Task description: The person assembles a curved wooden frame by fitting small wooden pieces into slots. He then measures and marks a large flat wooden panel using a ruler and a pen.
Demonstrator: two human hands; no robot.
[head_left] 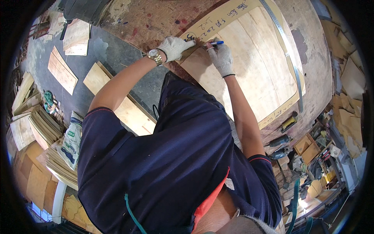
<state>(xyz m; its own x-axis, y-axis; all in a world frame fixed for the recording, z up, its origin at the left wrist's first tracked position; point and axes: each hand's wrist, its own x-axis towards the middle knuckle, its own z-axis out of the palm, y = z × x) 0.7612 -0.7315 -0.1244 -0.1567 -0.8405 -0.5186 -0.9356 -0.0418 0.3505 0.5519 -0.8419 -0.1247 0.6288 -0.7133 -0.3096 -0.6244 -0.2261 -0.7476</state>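
Note:
My gloved right hand (221, 58) is closed around a blue-and-white pen (214, 43), its tip end toward the left hand. Beneath it lies a pale wooden sheet (249, 66), with a tan template (212, 24) bearing handwriting along its border. My left hand (175, 47), also gloved, rests on the template's near-left corner with its fingers stretched toward the pen. A wristwatch (155, 57) sits on that wrist. Along the right side of the sheet runs a long metal ruler (286, 45), not touched by either hand.
The worn workbench (156, 19) carries power tools (281, 140) near its right-hand corner. Loose boards (62, 70) lie on the grey floor at left, near stacked wooden sheets (44, 126) and a white sack (73, 140). A fan (287, 181) and clutter stand at lower right.

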